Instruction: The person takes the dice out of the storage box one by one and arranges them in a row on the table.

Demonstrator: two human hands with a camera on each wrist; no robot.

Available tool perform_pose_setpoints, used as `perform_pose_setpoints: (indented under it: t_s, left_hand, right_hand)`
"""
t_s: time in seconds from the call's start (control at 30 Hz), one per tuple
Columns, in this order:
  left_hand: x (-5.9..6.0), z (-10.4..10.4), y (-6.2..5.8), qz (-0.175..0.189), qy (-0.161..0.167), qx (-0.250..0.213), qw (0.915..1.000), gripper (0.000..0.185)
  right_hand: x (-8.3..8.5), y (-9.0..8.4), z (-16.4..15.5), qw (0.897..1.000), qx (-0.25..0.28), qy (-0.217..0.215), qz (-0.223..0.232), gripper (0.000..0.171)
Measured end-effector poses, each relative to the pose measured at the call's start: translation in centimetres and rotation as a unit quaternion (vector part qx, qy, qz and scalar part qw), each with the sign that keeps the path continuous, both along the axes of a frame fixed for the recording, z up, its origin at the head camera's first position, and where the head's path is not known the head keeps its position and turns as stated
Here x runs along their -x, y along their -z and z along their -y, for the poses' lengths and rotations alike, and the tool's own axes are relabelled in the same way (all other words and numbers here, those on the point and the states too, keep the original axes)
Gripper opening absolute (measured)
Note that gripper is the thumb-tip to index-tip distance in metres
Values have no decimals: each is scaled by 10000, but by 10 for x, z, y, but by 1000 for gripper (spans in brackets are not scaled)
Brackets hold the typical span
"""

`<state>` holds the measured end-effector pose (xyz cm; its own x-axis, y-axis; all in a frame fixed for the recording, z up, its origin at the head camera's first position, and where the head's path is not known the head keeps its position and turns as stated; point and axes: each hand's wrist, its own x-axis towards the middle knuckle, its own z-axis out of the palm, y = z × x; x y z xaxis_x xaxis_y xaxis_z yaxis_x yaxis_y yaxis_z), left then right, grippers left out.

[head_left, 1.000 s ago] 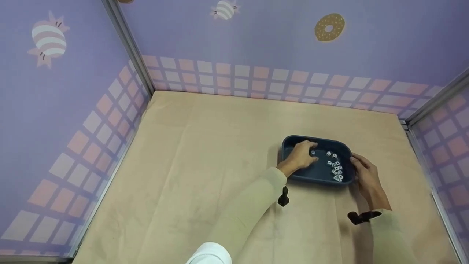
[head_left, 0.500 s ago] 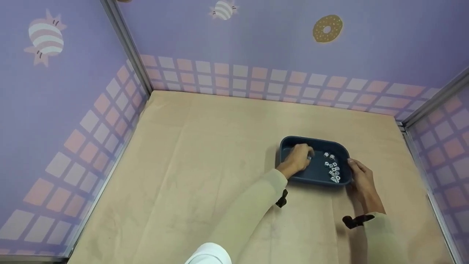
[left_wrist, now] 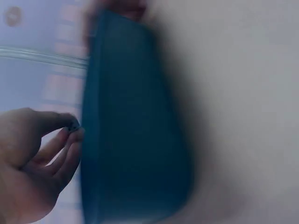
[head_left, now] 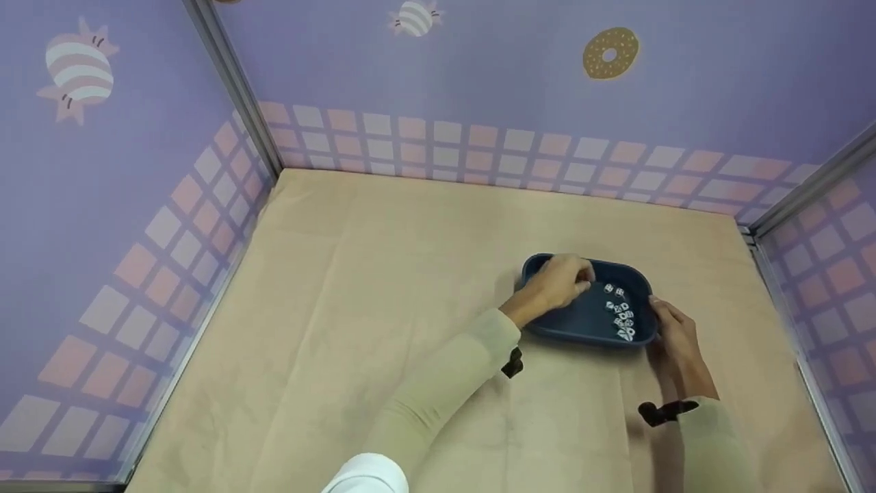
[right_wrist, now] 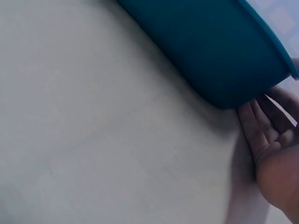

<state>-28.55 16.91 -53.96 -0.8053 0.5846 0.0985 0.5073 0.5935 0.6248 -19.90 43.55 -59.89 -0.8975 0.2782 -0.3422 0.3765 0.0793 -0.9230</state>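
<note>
A dark blue rectangular tray [head_left: 573, 320] with rounded corners sits right of centre on the table. Several white dice [head_left: 624, 315] lie bunched toward its right end. Over the tray's left part is my left hand [head_left: 556, 282], pinching one small die [left_wrist: 73, 125] between thumb and fingertips; the left wrist view shows this die above the rim. At the tray's right end, my right hand [head_left: 679, 334] grips the side, thumb at the rim and fingers against the outer wall, near the bottom corner in the right wrist view. The left hand hides the tray's far left corner.
A beige cloth [head_left: 383, 274] covers the table, with faint creases. Purple panels with candy and doughnut prints, such as the back wall [head_left: 493, 75], close off the back, left and right sides. Metal posts [head_left: 236, 82] stand at the corners.
My left hand has closed on a die inside the tray and lifted it up toward the far rim. The right hand keeps its grip on the tray.
</note>
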Motion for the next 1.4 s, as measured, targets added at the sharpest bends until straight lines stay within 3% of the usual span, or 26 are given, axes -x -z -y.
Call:
perform_pose_setpoints:
  t_s: [0.17, 0.3, 0.43, 0.63, 0.73, 0.87, 1.23, 1.33, 1.4]
  left_hand:
    - [7, 41, -31, -8, 308, -720, 9969, 14]
    - [8, 80, -37, -119, 86, -1003, 9949, 12]
    - [4, 110, -23, -53, -202, -949, 9953, 12]
    - [-4, 129, 22, 335, -574, -640, 9957, 15]
    - [-9, 130, 41, 319, -518, -298, 9977, 14]
    - [-12, 128, 55, 181, -358, -76, 9992, 14]
    - [-7, 129, 62, 432, -287, -231, 9984, 19]
    - [-5, 133, 55, 617, -337, -363, 9969, 26]
    - [-4, 134, 43, 655, -450, -487, 9957, 30]
  right_hand:
    - [1, -4, -4, 9999, 93, 69, 50, 77]
    - [2, -4, -6, 9994, 295, 129, 114, 76]
    - [2, -2, -7, 9977, 614, 201, 196, 77]
    - [1, 0, -6, 9998, 156, 109, 62, 78]
    - [0, 1, -3, 9998, 94, 128, 72, 80]
    - [1, 1, 0, 9999, 16, 95, 90, 81]
    - [1, 2, 2, 9999, 47, 147, 16, 79]
    - [1, 2, 3, 9997, 4, 226, -31, 78]
    - [2, 2, 5, 9997, 71, 223, -60, 76]
